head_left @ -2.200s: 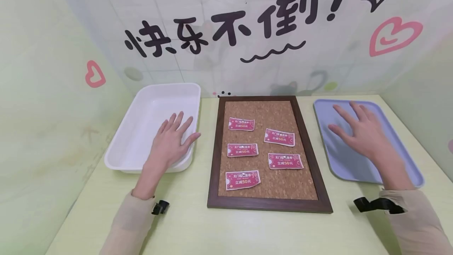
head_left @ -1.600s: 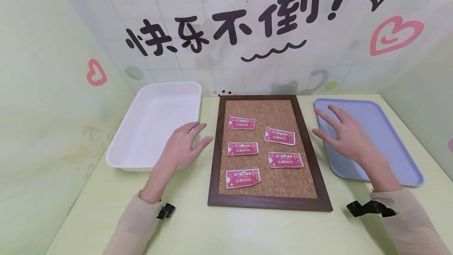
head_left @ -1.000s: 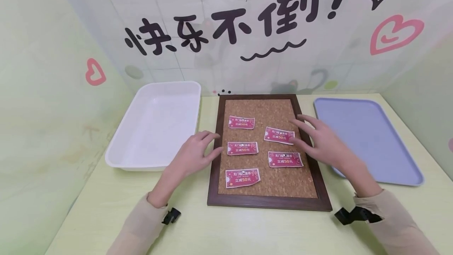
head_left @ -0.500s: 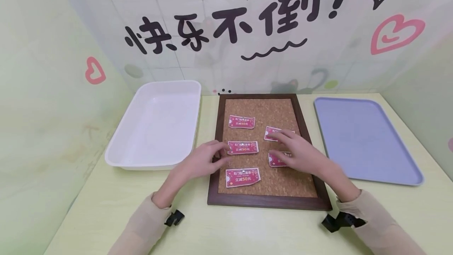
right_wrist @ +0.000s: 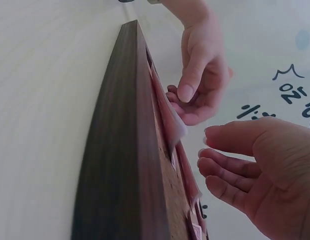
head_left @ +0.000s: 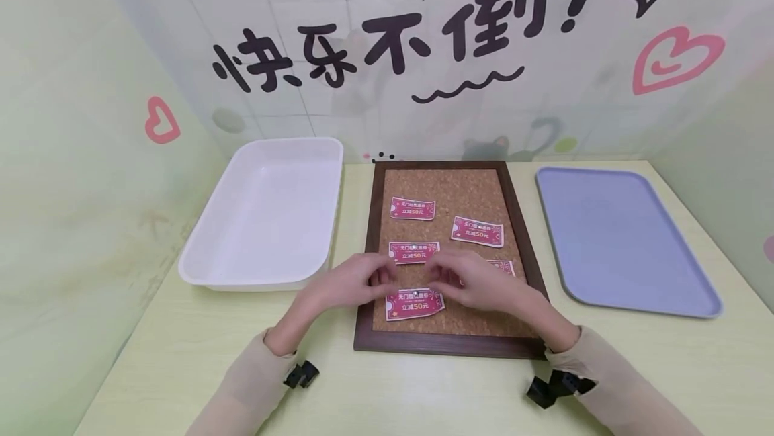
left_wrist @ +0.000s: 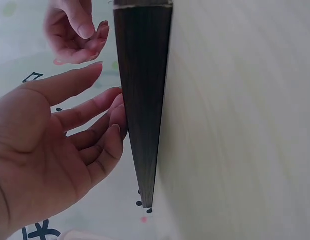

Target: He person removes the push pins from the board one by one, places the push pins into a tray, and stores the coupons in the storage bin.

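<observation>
A cork board (head_left: 490, 322) with a dark brown wooden frame lies on the table, several pink coupons fixed to it, with small pale pins showing on some. My left hand (head_left: 351, 281) is over the board's left edge, fingers loosely bent, beside the lowest-left coupon (head_left: 414, 308). From the right, my right hand (head_left: 480, 281) reaches over the same coupon and partly hides the lower-right coupon (head_left: 503, 267). Nothing shows between the fingers of either hand. In the right wrist view, the right hand (right_wrist: 270, 170) has thumb and fingers apart, and one coupon's corner (right_wrist: 172, 122) lifts off the cork.
A deep white plastic bin (head_left: 260, 221) stands left of the board. To its right lies a flat blue-purple tray (head_left: 629, 241). Behind the pale table (head_left: 411, 396) rises a printed backdrop (head_left: 387, 120), with side walls left and right.
Both hands have moved inward from above the bin and the tray to the lower part of the board, coming close together. Their fingers are more bent now. The coupons stay in place.
</observation>
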Demonstrator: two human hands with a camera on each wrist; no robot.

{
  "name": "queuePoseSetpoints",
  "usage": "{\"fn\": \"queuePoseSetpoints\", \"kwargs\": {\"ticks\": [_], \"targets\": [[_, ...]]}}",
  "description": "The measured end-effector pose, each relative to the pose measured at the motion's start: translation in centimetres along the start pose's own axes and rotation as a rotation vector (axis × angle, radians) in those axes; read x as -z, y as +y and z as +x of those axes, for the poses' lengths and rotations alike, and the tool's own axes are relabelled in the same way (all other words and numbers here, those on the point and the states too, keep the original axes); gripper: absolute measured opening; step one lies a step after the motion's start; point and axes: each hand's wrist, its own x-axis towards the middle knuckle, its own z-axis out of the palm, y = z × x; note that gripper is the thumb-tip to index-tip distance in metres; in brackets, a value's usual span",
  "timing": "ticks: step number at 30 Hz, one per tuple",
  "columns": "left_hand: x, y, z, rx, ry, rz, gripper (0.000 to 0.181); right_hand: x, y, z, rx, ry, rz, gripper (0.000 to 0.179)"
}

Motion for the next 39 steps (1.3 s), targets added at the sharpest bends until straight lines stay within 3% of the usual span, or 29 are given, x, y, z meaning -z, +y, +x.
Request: {"fn": "queuePoseSetpoints", "kwargs": {"ticks": [12, 25, 39], "targets": [[-0.3, -0.6, 0.3, 0.02, -0.072, -0.046, 0.012, -1.7, 0.0, 0.9, -0.071, -0.102, 0.006, 0.013], [-0.1, -0.3, 0.3, 0.057, -0.102, -0.037, 0.004, -3.0, 0.1, 1.5, -0.084, -0.047, 0.028, 0.005], [-0.2, -0.2, 0.4, 0.069, -0.095, -0.022, 0.006, -3.1, -0.7, 1.8, -0.2, -0.035, 0.045, 0.007]]}}
